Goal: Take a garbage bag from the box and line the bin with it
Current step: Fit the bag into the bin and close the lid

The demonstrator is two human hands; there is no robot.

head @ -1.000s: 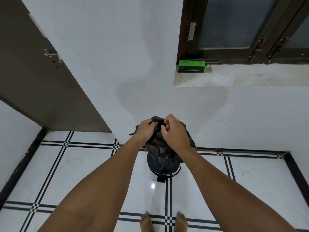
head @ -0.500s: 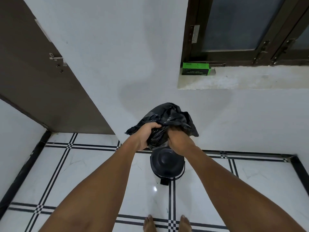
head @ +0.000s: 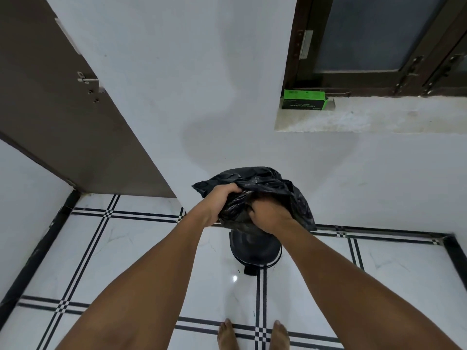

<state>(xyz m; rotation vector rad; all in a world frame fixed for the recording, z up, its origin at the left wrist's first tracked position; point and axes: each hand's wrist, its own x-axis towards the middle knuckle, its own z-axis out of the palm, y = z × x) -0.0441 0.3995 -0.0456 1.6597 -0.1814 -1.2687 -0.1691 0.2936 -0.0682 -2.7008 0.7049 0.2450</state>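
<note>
A crumpled black garbage bag (head: 262,183) hangs in the air in front of the white wall, above a small black pedal bin (head: 255,251) with its lid down. My left hand (head: 222,198) grips the bag's left edge. My right hand (head: 267,214) grips the bunched plastic at the bag's lower middle. The green garbage bag box (head: 304,99) lies on the window ledge at the upper right, its right end flap open.
The bin stands on white floor tiles (head: 141,248) with black lines, close to the wall. A brown door (head: 58,107) with a latch is at the left. The window ledge (head: 379,120) juts out above right. My bare feet (head: 252,334) stand behind the bin.
Both hands lifted the bag up off the bin top, and the bag has spread wider above them. The bin's lid has come into view below.
</note>
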